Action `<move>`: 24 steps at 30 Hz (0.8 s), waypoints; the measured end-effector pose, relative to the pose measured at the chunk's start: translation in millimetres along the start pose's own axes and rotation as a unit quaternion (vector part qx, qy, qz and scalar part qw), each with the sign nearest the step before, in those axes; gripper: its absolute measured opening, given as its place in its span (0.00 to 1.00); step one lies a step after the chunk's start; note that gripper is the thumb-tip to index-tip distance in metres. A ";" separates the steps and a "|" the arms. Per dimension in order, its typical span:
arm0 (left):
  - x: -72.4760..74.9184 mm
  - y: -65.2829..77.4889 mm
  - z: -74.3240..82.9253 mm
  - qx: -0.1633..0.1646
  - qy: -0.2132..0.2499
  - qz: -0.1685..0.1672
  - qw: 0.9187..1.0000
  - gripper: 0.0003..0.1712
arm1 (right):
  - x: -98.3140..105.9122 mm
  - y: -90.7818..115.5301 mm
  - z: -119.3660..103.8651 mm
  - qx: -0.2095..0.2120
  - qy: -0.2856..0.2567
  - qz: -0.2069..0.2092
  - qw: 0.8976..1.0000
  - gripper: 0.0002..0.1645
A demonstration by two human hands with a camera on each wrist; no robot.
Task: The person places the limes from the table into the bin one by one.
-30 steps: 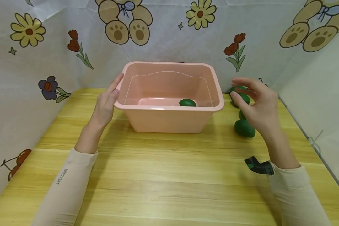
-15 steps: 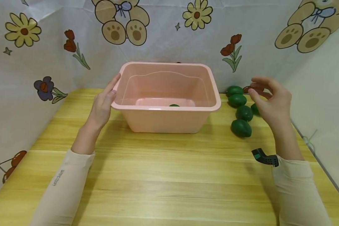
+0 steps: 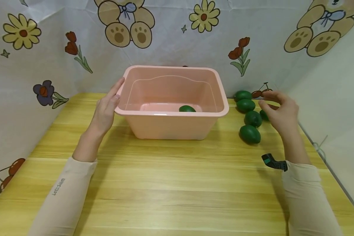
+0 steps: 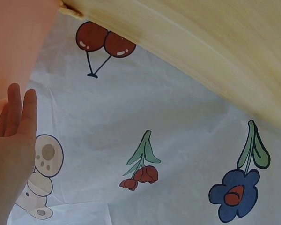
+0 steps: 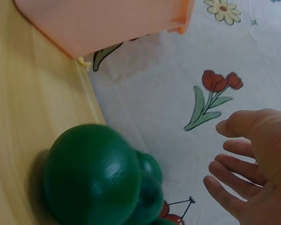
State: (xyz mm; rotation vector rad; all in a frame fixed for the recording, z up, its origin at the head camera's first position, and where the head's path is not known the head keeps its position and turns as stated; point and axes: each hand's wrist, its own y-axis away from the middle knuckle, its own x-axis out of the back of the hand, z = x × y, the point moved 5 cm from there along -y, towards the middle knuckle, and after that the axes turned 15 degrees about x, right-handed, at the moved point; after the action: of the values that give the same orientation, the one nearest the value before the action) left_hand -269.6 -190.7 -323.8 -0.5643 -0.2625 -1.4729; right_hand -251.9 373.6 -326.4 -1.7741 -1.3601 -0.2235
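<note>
Just left of the right hand [image 3: 283, 113], clustered green fruits [image 3: 253, 118].

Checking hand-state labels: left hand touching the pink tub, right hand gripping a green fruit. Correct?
Not quite: the right hand grips nothing; the right wrist view shows the green fruits apart from it. The left hand touching the pink tub stands.

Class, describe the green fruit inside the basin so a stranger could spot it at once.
On the wood-grain table stands a pink basin. Look inside, past its front rim: a green fruit, partly hidden. The other green fruits lie outside, right of the basin; only this one shows inside.
</note>
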 end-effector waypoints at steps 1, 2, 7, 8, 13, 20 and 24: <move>0.1 0.2 -0.2 0.000 0.000 0.000 1.000 0.33 | -1.4 1.3 3.2 0.000 0.007 -0.006 1.000 0.28; 0.1 0.1 -0.3 0.001 0.000 0.000 1.000 0.33 | -2.6 2.5 6.5 0.002 0.017 -0.010 1.000 0.28; 0.1 -0.5 -0.6 0.000 -0.003 0.002 1.000 0.33 | -8.1 6.8 23.5 0.006 0.049 -0.029 0.998 0.30; 0.2 -0.6 -0.7 -0.001 -0.003 0.002 1.000 0.33 | -9.2 7.4 26.1 0.007 0.053 -0.034 0.998 0.30; 0.7 -0.2 -1.0 -0.003 -0.001 0.003 1.000 0.33 | -14.8 10.5 32.9 0.011 0.066 -0.067 0.996 0.30; 0.3 -0.6 -1.3 -0.004 0.001 0.002 1.000 0.33 | -21.6 13.1 36.9 -0.003 0.079 -0.126 0.989 0.35; 0.2 -0.1 -1.0 -0.004 0.003 0.002 1.000 0.33 | -27.1 13.6 40.1 -0.004 0.070 -0.166 0.984 0.36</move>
State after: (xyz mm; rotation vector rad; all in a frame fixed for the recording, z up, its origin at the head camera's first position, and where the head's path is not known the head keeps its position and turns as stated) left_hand -269.8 -191.4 -324.4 -0.5662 -0.2499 -1.4734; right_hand -264.6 382.9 -374.1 -1.4980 -1.5461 -0.5255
